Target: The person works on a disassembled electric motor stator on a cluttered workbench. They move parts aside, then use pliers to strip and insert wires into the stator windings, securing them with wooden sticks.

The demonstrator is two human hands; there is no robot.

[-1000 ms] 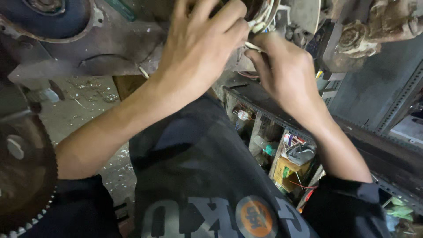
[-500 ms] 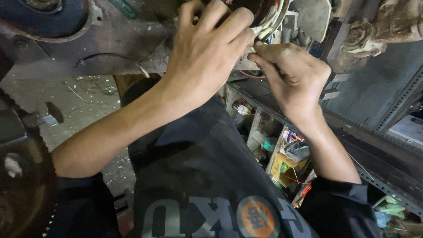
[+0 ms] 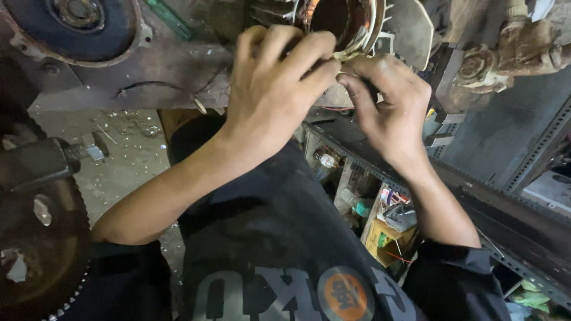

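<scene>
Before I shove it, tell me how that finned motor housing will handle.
The housing looks like ribbed cast metal packed with copper windings, so it is probably heavy and stiff. Its round body might roll if freed. The pale wires at its rim, where the left hand and right hand pinch, look thin and easily bent.

Single head view, looking steeply down, close over both hands (image 3: 333, 101) at the motor housing (image 3: 351, 24); floor (image 3: 128, 148) below.
</scene>
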